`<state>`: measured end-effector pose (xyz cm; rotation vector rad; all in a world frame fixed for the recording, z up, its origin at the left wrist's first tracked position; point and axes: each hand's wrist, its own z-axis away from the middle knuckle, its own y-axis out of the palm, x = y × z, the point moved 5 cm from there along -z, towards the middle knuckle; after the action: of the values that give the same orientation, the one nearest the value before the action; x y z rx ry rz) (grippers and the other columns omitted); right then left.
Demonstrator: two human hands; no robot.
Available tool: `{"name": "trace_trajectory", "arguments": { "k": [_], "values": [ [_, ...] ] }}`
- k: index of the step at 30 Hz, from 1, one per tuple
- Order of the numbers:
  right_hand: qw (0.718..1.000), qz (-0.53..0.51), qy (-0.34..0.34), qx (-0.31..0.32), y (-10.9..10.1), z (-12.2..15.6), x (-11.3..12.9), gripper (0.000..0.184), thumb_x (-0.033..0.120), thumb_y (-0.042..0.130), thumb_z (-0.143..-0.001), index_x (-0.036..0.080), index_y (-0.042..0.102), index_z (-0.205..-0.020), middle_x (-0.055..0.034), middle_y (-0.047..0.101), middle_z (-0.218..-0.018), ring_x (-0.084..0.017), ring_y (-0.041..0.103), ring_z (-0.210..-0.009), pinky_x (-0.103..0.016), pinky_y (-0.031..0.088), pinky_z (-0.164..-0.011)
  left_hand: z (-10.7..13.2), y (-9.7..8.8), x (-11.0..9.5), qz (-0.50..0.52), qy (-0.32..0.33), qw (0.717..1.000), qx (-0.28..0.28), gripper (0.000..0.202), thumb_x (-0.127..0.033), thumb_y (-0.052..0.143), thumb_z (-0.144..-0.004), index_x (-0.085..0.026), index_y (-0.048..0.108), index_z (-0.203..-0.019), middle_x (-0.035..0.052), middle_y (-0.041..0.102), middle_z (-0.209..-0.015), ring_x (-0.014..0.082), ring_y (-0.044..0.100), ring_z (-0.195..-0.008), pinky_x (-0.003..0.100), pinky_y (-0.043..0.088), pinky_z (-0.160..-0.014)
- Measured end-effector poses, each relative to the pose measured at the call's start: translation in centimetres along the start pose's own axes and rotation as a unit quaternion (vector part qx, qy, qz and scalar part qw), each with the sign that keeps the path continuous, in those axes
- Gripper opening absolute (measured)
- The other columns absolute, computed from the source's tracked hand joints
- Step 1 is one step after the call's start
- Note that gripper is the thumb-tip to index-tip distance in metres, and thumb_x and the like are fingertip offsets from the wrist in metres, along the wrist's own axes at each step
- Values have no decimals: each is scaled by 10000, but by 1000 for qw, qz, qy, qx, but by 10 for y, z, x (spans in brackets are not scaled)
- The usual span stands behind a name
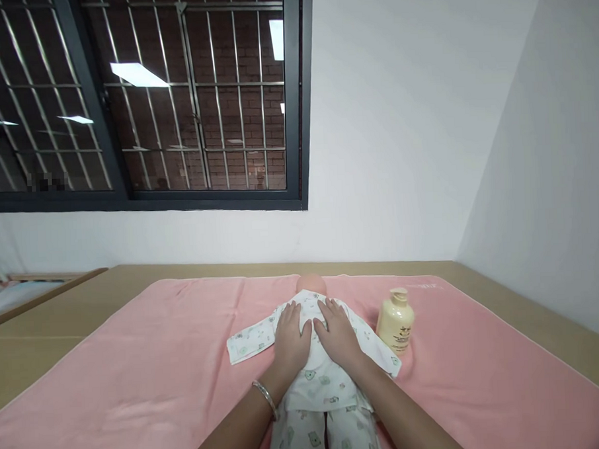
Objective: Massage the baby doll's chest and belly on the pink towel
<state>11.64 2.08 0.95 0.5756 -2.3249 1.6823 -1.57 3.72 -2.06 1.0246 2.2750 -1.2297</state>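
Observation:
A baby doll (312,283) lies on a pink blanket, dressed in a white printed long-sleeved top (316,379) and matching trousers (301,436). Only the rounded head shows beyond the collar; no face is visible. My left hand (291,341) rests flat on the left side of the doll's upper body, fingers stretched out. On the right side my right hand (338,335) lies flat in the same way, the two thumbs close together. Neither hand grips anything. A silver bangle (265,399) circles my left wrist. To the right, near the doll's sleeve, stands a pale yellow pump bottle (396,321).
The pink blanket (137,364) covers much of a tan padded surface (536,317). Behind it rises a white wall (384,128) with a dark-framed, barred window (190,103) at left. A wooden-edged frame (49,295) stands at the far left.

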Motion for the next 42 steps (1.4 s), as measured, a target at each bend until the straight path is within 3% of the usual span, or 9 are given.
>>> {"name": "trace_trajectory", "arguments": {
  "k": [7,11,16,20,28,33,37,39,42],
  "values": [
    [996,52,76,-16,0,8,6,593,400,347,-936,132,402,-1462,-146,356,-1521,-331,250,-1423,-462,203,-1141,2,4,9,-19,-32,999,-8,560,-366,464,-896,-116,439,-1397,164,418,-1489,308,313,-1420,498,292,-1156],
    [998,32,53,-10,5,0,-2,589,378,355,-928,146,391,-1468,-122,338,-1535,-301,222,-1439,-452,179,-1157,0,6,10,-13,-18,1000,4,557,-336,454,-900,-143,419,-1421,133,406,-1503,298,301,-1428,502,290,-1161],
    [998,12,-21,49,7,-14,-13,592,343,347,-919,174,345,-1487,-77,282,-1567,-216,187,-1456,-413,104,-1183,-4,3,3,-9,18,999,37,519,-284,408,-914,-179,441,-1421,79,412,-1504,266,304,-1431,485,289,-1174],
    [998,40,-26,51,2,-14,-9,585,303,327,-924,177,328,-1495,-83,267,-1573,-219,194,-1454,-414,101,-1179,-5,-2,-8,-6,73,996,58,482,-255,378,-920,-191,496,-1382,54,467,-1469,241,347,-1410,482,303,-1174],
    [989,146,23,-9,-6,10,22,533,287,311,-943,85,471,-1409,-194,483,-1420,-287,382,-1362,-398,217,-1133,2,-9,-9,-21,57,998,-20,403,-260,402,-904,-194,614,-1240,82,626,-1295,256,531,-1253,485,413,-1101],
    [997,67,32,-4,-1,2,7,561,321,322,-934,125,416,-1451,-134,375,-1514,-258,273,-1426,-394,185,-1156,2,-6,-2,-41,9,999,-28,429,-279,429,-890,-167,584,-1274,111,606,-1316,287,510,-1270,490,395,-1105],
    [999,30,-1,26,1,-7,-2,567,299,333,-929,177,363,-1482,-89,282,-1566,-242,204,-1452,-424,128,-1173,-4,-3,-3,-18,48,998,26,478,-277,386,-923,-153,495,-1371,100,487,-1450,262,383,-1386,481,335,-1150],
    [999,42,-16,28,-2,-5,2,540,285,343,-930,193,411,-1458,-90,319,-1550,-249,238,-1440,-423,144,-1167,-5,-3,-7,-6,86,996,37,452,-268,354,-940,-170,517,-1350,81,504,-1438,236,398,-1378,475,336,-1152],
    [997,77,-23,8,-8,4,14,493,261,334,-940,170,501,-1395,-125,452,-1464,-253,347,-1387,-382,222,-1138,-2,-8,-10,-6,107,994,4,404,-248,345,-940,-201,598,-1252,64,602,-1335,222,498,-1293,468,392,-1115]
  ]
}}
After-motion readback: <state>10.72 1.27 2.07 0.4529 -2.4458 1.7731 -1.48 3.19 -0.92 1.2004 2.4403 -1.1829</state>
